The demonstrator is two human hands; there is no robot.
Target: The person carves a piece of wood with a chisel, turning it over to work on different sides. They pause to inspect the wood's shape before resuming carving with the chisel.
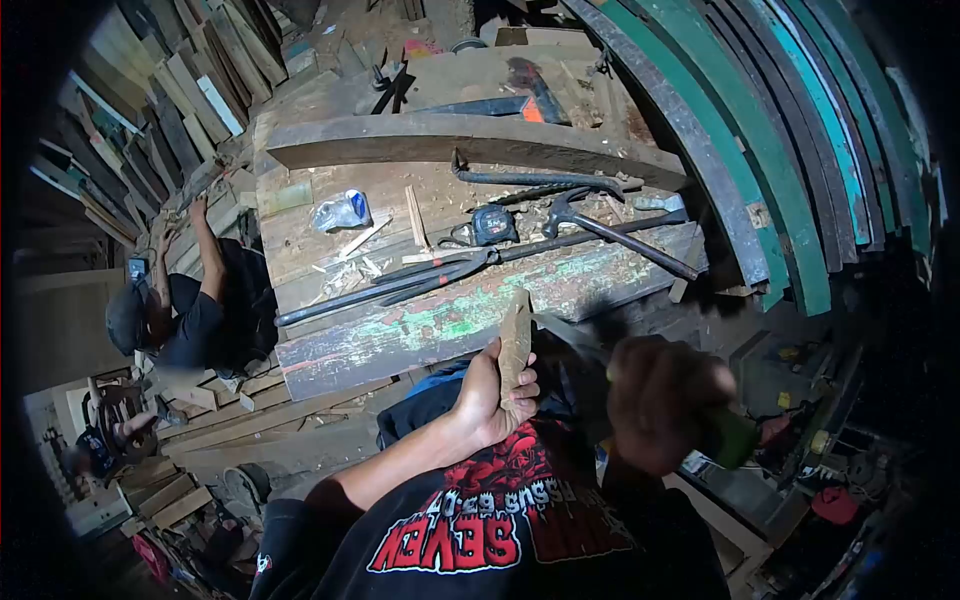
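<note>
My left hand (490,395) is wrapped round a pale brown piece of wood (516,340), holding it upright in front of my shirt. Its top end stands over the near edge of the workbench. To the right, my right hand (660,400) is closed on a knife with a green handle (733,436); hand and tool are smeared by motion. The knife's blade (572,338) points left, its tip beside the upper part of the wood. Whether blade and wood touch, I cannot tell.
On the workbench (400,345) lie a hammer (620,235), long-handled tongs (440,275), a pry bar (540,178), a tape measure (490,226), a plastic bag (342,211) and wood shavings. Curved boards (740,150) stand at the right. Another person (215,300) crouches at the left.
</note>
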